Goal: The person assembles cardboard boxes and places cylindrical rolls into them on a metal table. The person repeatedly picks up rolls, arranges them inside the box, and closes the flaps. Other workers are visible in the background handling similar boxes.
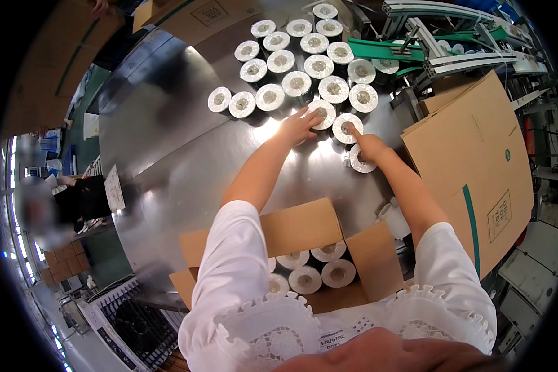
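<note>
Rolls wrapped in shiny clear film, white-faced with dark sides, stand on end in a group on the metal table. My left hand (299, 127) reaches to the front of the group, its fingertips over the core of one wrapped roll (324, 106). Just right of it, my right hand (369, 146) closes at the core of another wrapped roll (340, 131); its lower fingers are partly hidden. A third roll (359, 163) stands under that hand, close to its wrist. Nearer my body, an open cardboard box (301, 224) holds several rolls (305, 280).
The metal table (180, 149) stretches left. Flattened cartons (471, 161) lean at the right, below a conveyor with green guides (387, 49). More cartons (211, 18) stand at the far side. A person (43, 208) is at the left, and another person's hand (99, 7) shows at upper left.
</note>
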Demonstrator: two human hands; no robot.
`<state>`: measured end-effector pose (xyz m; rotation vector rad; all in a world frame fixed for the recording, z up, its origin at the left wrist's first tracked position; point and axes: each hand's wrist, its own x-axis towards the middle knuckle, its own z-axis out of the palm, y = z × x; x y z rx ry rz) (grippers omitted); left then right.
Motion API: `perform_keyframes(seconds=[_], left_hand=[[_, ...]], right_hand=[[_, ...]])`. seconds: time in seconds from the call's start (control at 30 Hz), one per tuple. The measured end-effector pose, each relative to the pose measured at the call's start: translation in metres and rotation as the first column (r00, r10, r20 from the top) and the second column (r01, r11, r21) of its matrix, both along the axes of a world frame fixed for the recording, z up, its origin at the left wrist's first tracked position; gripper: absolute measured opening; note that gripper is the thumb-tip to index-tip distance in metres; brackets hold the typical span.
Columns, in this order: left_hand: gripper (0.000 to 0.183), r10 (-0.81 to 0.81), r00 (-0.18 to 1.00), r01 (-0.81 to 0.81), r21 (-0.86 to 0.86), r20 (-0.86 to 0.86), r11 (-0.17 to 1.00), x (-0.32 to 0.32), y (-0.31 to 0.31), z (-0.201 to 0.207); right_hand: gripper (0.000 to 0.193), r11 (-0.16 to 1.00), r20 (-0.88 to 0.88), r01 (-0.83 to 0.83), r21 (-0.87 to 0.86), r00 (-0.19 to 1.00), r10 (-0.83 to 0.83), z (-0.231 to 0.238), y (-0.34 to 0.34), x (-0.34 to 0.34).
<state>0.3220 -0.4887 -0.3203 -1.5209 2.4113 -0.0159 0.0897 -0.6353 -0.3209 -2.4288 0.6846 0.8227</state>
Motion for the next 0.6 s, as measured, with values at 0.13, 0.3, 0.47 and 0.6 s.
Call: perform_keyframes(seconds=[0.13,0.3,0.47,0.6], left_hand=[[0.015,0.111,0.993,-0.108,0.058,-0.044,0.992,-0.01,-0.011,-0.011],[0.04,0.611,0.743,-0.547,0.278,-0.275,0.79,-0.026,0.034,0.057],[0.044,0.756,0.187,-0.826,0.316,-0.628,0.466,-0.004,0.16,0.2],[0.033,0.42,-0.48,-0.628,0.636,-0.77,0.448,-0.026,0.295,0.307]], right_hand=[[0.086,0.995,0.198,0.096,0.016,0.975,-0.097,-0.01,0.017,-0.023],[0.079,0.968,0.278,0.193,0.161,0.932,-0.232,0.014,0.054,-0.047],[0.07,0.974,0.504,0.144,0.175,0.837,-0.214,0.134,0.066,-0.052],[0.066,0.953,0.82,0.287,0.094,0.521,-0.238,0.241,0.084,-0.067]])
